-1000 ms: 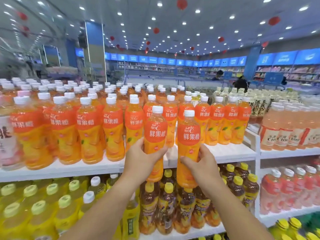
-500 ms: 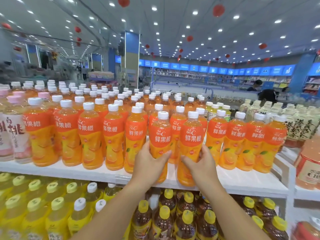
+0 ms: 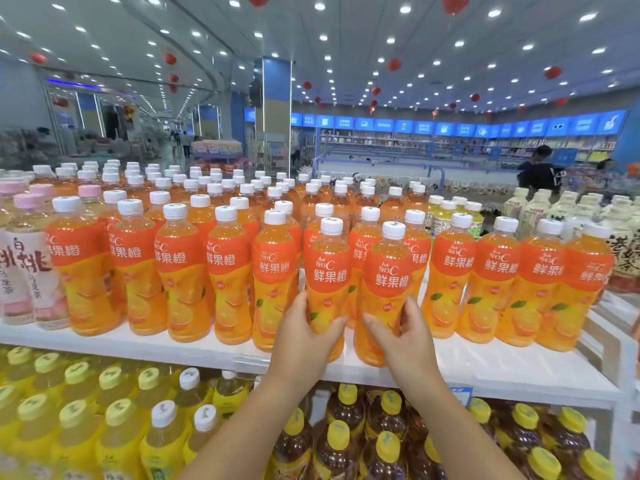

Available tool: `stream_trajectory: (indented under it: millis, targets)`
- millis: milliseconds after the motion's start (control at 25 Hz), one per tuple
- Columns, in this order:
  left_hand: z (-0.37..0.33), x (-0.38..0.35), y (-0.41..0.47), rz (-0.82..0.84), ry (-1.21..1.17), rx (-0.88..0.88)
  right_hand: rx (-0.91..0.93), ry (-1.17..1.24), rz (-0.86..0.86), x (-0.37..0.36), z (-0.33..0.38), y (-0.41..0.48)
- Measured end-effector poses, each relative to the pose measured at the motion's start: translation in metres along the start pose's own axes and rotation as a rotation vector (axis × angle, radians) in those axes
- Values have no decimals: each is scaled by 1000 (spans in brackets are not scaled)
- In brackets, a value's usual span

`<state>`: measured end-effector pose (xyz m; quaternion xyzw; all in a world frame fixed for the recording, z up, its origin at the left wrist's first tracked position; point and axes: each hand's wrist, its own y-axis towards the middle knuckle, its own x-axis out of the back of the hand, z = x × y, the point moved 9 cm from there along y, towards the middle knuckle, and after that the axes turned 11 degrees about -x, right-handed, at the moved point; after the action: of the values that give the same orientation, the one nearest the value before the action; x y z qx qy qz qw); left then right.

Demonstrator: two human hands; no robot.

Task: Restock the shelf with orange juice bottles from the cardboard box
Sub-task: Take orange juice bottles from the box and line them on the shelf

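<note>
The left hand wraps the lower half of one orange juice bottle, its fingers curled round the front and pressed against the label. The right hand does the same to a second orange juice bottle just beside the first, with its fingers bent round the left side and the thumb on the right. Both bottles stand upright, white caps on top, their bases at the front edge of the white shelf; whether they rest on it cannot be told. The fingertips of the two hands lie close together in the narrow space between the two bottles.

Behind and to either side of the fingers stands the row of matching bottles, many deep. Far left of the fingers are pink-capped peach drinks. Below the wrists, on the lower shelf, are yellow drinks on the left and dark tea bottles with yellow caps.
</note>
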<state>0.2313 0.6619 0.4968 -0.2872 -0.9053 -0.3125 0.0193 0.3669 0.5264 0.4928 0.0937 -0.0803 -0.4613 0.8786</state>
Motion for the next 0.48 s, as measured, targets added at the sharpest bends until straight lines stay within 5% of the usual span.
stream_trajectory:
  millis: [480]
  targets:
    - [-8, 7, -16, -61, 243, -88, -23, -35, 8, 2, -20, -3]
